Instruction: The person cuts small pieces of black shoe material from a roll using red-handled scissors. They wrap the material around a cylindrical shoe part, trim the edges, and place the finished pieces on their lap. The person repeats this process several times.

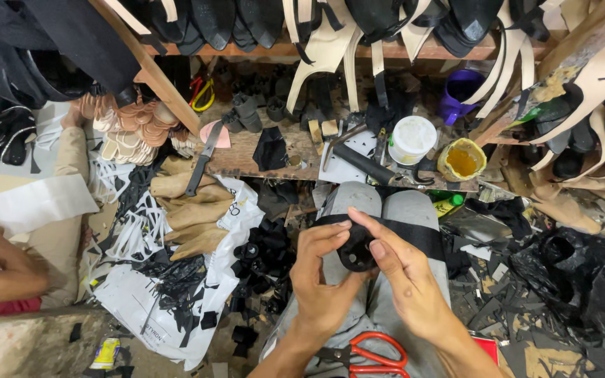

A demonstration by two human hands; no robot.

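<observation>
Over our lap, our left hand (323, 280) and right hand (404, 280) pinch a small black piece (356, 253), its black strap (414, 234) stretched across our knees. Orange-handled scissors (372, 353) lie just below, black scraps (264, 259) crowd the left, and the workbench (246, 157) edge closes ahead
</observation>
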